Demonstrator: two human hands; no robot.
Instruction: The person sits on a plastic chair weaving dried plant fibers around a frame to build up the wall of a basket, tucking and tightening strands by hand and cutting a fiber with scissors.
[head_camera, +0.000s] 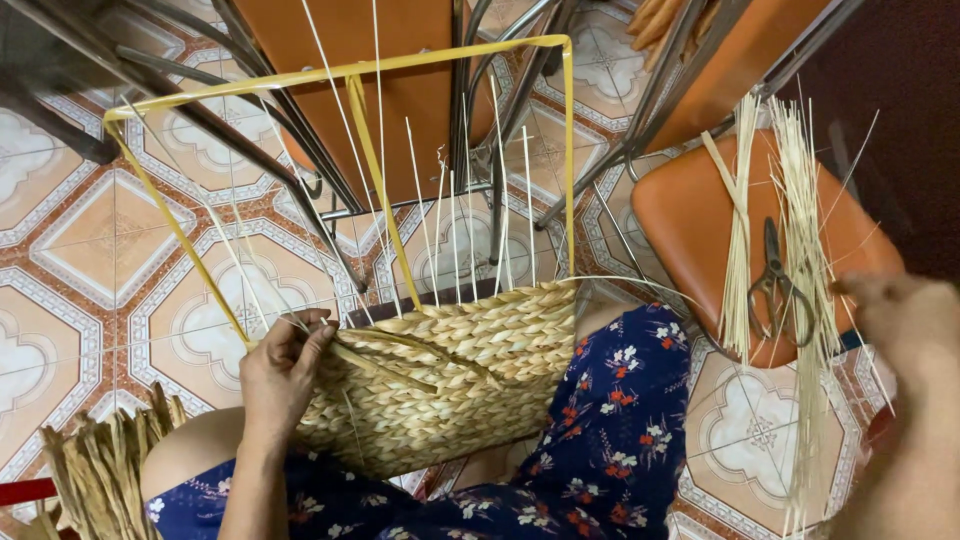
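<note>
The basket (450, 375) rests on the lap; left hand (283, 370) at its left rim, fingers pinched on a strand (370, 355); right hand (905, 315), blurred, right of the scissors (775, 285) on a stool (690, 215); its fingers cannot be told.

Floor here is patterned tile (95, 250), cream and terracotta with ornate medallions, running across the whole view. Metal chair legs (300, 150) stand on it from 10 to 1 o'clock. At 3 o'clock there's an orange stool seat (680, 215) carrying a pair of scissors (775, 285) plus two bundles of pale straw strands (805, 300) draped over it. Down at 8 o'clock a heap of dried brown fibre (100, 470) sits on the tiles.
</note>
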